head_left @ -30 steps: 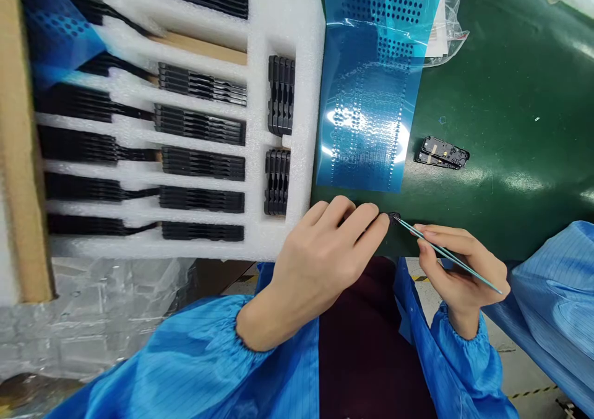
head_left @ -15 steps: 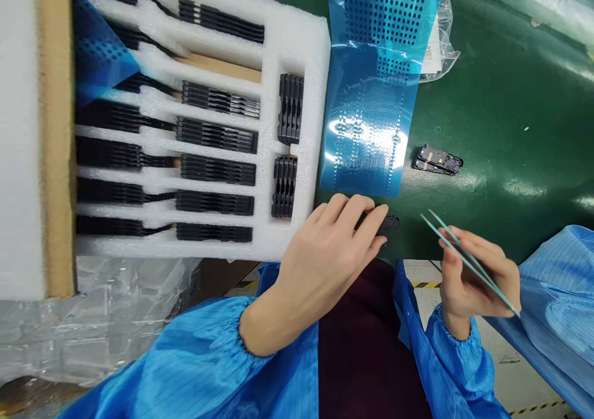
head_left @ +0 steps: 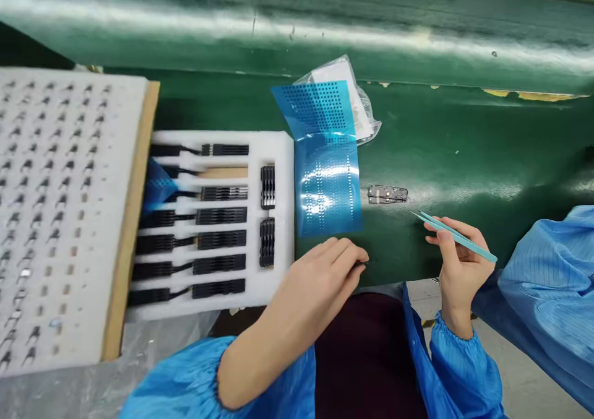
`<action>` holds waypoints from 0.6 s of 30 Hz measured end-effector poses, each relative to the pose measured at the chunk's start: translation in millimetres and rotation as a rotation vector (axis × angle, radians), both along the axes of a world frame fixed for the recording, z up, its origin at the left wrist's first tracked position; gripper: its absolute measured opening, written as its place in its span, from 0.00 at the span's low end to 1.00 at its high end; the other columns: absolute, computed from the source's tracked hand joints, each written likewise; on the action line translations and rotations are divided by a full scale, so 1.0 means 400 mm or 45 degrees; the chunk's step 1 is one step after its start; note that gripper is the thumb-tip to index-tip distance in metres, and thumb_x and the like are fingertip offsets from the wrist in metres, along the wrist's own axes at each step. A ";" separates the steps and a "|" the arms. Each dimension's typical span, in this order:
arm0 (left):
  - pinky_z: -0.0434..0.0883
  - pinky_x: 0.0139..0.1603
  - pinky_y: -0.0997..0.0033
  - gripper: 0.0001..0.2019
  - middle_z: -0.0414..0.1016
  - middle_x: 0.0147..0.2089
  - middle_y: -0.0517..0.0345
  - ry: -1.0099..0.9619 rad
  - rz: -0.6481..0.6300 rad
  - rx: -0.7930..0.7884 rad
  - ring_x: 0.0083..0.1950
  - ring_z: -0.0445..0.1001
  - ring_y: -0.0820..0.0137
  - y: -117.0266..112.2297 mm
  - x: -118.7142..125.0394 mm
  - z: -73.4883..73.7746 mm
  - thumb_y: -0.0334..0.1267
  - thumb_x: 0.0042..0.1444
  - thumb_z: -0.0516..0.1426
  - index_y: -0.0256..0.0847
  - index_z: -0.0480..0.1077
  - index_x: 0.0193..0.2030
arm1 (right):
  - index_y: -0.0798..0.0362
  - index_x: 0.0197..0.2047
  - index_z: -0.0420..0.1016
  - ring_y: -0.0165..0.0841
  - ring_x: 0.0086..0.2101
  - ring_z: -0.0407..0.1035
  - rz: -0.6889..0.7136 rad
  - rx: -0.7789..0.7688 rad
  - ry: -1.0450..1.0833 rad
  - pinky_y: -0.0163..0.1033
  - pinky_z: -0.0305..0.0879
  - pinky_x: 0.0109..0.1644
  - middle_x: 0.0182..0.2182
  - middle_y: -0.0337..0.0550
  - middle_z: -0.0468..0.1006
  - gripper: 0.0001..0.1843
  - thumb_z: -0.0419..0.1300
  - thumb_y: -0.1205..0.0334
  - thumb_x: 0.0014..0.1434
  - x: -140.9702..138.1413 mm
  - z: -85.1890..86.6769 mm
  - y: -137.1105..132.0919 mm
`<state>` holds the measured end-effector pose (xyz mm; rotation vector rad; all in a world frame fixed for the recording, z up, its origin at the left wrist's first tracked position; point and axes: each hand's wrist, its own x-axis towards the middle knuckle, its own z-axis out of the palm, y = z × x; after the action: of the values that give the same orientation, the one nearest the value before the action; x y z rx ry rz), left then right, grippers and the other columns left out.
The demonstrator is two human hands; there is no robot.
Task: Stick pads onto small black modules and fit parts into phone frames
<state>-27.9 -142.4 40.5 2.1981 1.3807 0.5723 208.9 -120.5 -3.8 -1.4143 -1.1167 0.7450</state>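
Observation:
My left hand (head_left: 327, 270) is closed at the table's near edge, just below the blue sheet. Only a dark sliver of the small black part (head_left: 360, 263) in its fingers shows; the hand covers the rest. My right hand (head_left: 461, 261) grips light-blue tweezers (head_left: 457, 238), whose tips point up and left with a narrow gap between them. Beyond the tips lie black housing pieces (head_left: 387, 194) with small gold and beige spots, close together on the green table. The shiny blue sheet (head_left: 327, 184), dotted with rows of small marks, lies left of them.
A white foam tray (head_left: 283, 159) holds stacks of black parts in its slots. Left of it is a foam board (head_left: 60, 221) with many small pieces. A clear bag (head_left: 366, 112) lies behind the blue sheet. A blue sleeve of another person (head_left: 552, 276) is at right.
The view has shifted, showing more of the table's far side and the foam board. The black part is now mostly hidden by my left fingers. The tweezers have turned flatter, their tips closer together.

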 end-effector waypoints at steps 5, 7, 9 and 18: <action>0.77 0.50 0.66 0.10 0.81 0.49 0.55 -0.121 0.050 0.031 0.49 0.80 0.66 0.155 -0.001 0.035 0.31 0.77 0.56 0.42 0.79 0.53 | 0.52 0.48 0.85 0.44 0.42 0.88 -0.004 0.050 0.063 0.43 0.89 0.37 0.41 0.46 0.89 0.07 0.73 0.63 0.68 -0.003 -0.010 -0.008; 0.76 0.50 0.64 0.12 0.81 0.47 0.54 -0.070 0.007 0.021 0.49 0.80 0.64 0.222 0.013 0.033 0.33 0.77 0.55 0.42 0.82 0.52 | 0.52 0.48 0.86 0.43 0.41 0.88 -0.009 0.068 0.093 0.42 0.89 0.37 0.42 0.46 0.89 0.06 0.73 0.64 0.68 -0.002 -0.014 -0.009; 0.75 0.52 0.61 0.12 0.81 0.46 0.54 -0.014 -0.021 -0.021 0.49 0.79 0.62 0.273 0.030 0.027 0.34 0.76 0.56 0.42 0.82 0.52 | 0.51 0.48 0.86 0.42 0.41 0.88 -0.006 0.079 0.120 0.41 0.89 0.37 0.42 0.45 0.89 0.06 0.73 0.64 0.68 0.000 -0.020 -0.011; 0.74 0.55 0.57 0.08 0.81 0.46 0.53 0.081 -0.006 -0.114 0.51 0.75 0.59 0.319 0.064 -0.026 0.34 0.72 0.59 0.42 0.82 0.46 | 0.49 0.51 0.88 0.40 0.42 0.87 0.057 0.068 0.191 0.40 0.89 0.37 0.43 0.45 0.88 0.07 0.71 0.64 0.70 0.003 -0.039 -0.016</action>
<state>-2.2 -14.7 30.2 2.1641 1.4051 0.4336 210.1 -126.8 -19.3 -1.2705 -1.0468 0.8331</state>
